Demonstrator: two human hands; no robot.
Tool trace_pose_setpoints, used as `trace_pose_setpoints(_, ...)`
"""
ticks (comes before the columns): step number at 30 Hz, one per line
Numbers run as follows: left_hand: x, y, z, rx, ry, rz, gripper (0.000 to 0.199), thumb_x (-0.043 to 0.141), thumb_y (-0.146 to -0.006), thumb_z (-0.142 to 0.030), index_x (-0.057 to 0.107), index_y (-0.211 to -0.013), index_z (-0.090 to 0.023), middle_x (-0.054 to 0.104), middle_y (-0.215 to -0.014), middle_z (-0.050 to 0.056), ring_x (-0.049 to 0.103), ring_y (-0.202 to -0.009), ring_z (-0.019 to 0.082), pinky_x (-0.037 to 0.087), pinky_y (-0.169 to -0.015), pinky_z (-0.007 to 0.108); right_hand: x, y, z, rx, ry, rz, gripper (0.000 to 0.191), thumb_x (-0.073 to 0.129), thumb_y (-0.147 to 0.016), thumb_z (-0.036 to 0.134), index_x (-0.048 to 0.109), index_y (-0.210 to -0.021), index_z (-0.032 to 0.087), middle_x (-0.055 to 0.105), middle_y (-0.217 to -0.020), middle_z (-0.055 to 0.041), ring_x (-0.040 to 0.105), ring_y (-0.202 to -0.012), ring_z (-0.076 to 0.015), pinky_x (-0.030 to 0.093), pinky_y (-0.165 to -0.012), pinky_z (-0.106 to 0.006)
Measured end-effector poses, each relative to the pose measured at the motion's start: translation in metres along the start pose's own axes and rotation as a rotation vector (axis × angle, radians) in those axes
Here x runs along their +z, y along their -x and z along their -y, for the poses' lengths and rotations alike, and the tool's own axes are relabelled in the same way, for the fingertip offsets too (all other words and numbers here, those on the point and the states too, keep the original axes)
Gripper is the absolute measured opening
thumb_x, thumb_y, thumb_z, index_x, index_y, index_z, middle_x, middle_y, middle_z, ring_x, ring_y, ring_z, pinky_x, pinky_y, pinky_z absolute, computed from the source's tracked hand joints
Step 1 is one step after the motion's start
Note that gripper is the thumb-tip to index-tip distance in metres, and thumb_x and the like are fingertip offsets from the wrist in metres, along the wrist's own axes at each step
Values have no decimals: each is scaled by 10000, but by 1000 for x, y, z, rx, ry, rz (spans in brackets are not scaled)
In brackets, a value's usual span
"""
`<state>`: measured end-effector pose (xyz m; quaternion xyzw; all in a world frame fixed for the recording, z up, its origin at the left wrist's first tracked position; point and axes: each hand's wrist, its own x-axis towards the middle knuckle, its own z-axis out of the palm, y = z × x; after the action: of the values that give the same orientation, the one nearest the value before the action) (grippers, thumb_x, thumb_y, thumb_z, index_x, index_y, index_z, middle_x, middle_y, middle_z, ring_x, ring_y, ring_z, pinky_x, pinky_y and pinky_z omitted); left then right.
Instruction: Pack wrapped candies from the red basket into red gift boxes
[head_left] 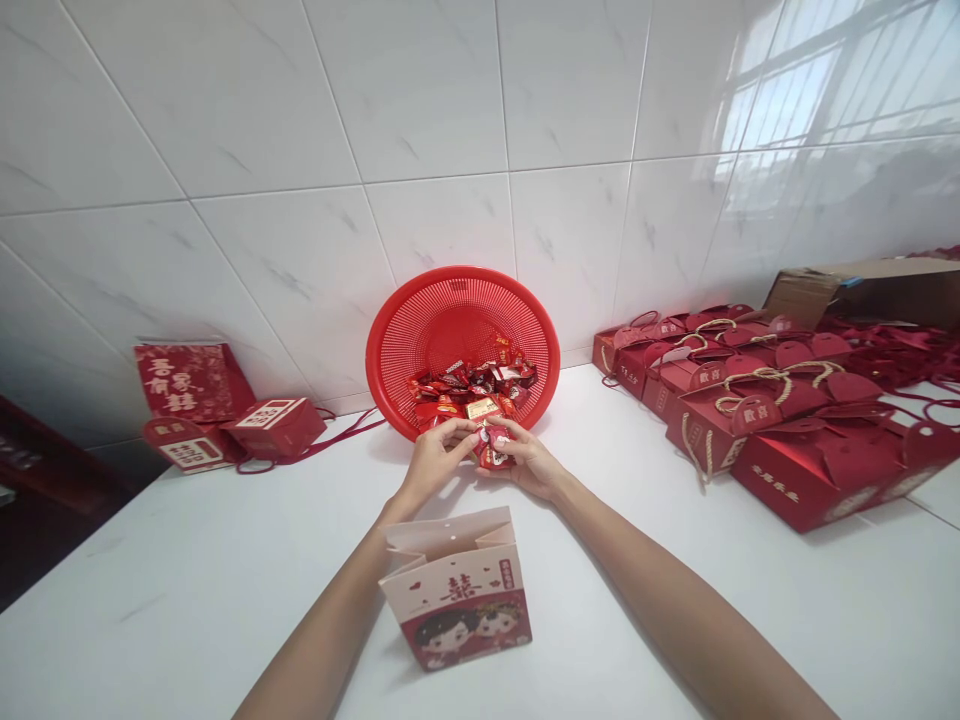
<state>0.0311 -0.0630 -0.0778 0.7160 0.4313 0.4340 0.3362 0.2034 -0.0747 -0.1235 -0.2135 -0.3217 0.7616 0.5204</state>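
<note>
Wrapped sweets [493, 450] were held between the left hand [441, 452] and right hand [530, 464], before the red basket [552, 335]; more remained inside. Nearer, the paper bag [463, 605] stood open, contents unseen; rightward, handled boxes [701, 430] appeared finished.

Arms, two, bare: left forearm [330, 610] rising from the lower left, right forearm [667, 580] from the lower right, converging ahead. Left hand [439, 460]: fingers bent inward, thumb set toward them, pinching. Right hand [531, 462]: fingers curled leftward, closed in a grip. Hands nearly meeting, fingertips facing.
</note>
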Motion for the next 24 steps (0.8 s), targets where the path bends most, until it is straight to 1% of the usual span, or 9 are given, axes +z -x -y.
trace_pose_setpoints(1, 0, 0, 0, -1, -5, 11, 310, 703, -726, -443, 716, -879, -173, 772, -859, 66, 723, -766, 226, 588, -734, 342, 0, 1, 0, 4, 5, 7, 548, 843, -646, 176, 616, -1142, 231, 717, -874, -2, 688, -782, -176, 608, -795, -440)
trace_pose_setpoints(4, -1, 1, 0, 2, -21, 48, 299, 694, -734, -409, 736, -904, -166, 783, -887, 76, 732, -805, 243, 586, -775, 358, 1, 2, 0, -1, 43, 21, 454, 861, -621, 192, 663, -1030, 196, 712, -839, -1, 661, -723, -151, 613, -762, -409)
trace_pose_setpoints(6, -1, 1, 0, 13, -32, 68, 296, 681, -745, -392, 744, -924, -166, 787, -896, 75, 735, -824, 248, 584, -790, 362, 2, 2, 0, -7, 60, 18, 419, 870, -609, 199, 678, -981, 181, 709, -836, -4, 652, -716, -146, 613, -741, -386)
trace_pose_setpoints(10, -3, 1, 2, 27, -61, 81, 309, 666, -764, -386, 750, -967, -169, 791, -861, 68, 739, -791, 246, 588, -750, 351, 1, 1, -1, -5, 60, 11, 425, 876, -597, 205, 686, -976, 174, 710, -862, -14, 662, -761, -163, 611, -737, -371)
trace_pose_setpoints(13, -4, 0, 3, 39, -96, 85, 339, 661, -774, -384, 736, -1020, -164, 790, -823, 64, 742, -771, 243, 589, -723, 338, 1, 1, -1, -13, 60, 21, 415, 864, -609, 192, 683, -983, 181, 700, -836, -2, 641, -718, -145, 611, -728, -371)
trace_pose_setpoints(18, -4, 1, 0, 98, -201, 25, 323, 588, -833, -399, 737, -1011, -173, 789, -892, 62, 743, -772, 227, 595, -711, 323, 1, 1, -1, 11, 61, 45, 416, 841, -640, 195, 665, -1017, 201, 691, -788, 13, 619, -646, -127, 612, -707, -379)
trace_pose_setpoints(20, -6, 0, -1, 118, -228, -2, 310, 576, -841, -392, 740, -993, -178, 788, -874, 55, 742, -750, 219, 597, -701, 316, 1, 1, -2, 20, 67, 55, 416, 831, -656, 199, 656, -1034, 205, 701, -808, 8, 622, -631, -122, 613, -701, -377)
trace_pose_setpoints(22, -12, -3, -1, 137, -240, -60, 296, 569, -844, -380, 739, -978, -178, 784, -816, 46, 742, -734, 216, 597, -707, 314, 1, 1, -2, 20, 68, 49, 414, 821, -667, 198, 649, -1044, 201, 720, -867, -13, 652, -663, -134, 615, -692, -362)
trace_pose_setpoints(24, -22, -10, -2, 159, -265, -164, 290, 560, -849, -376, 735, -965, -176, 779, -779, 41, 741, -741, 214, 594, -745, 318, 2, 0, -2, 21, 68, 38, 403, 808, -682, 198, 642, -1050, 191, 734, -925, -41, 692, -734, -163, 616, -681, -345)
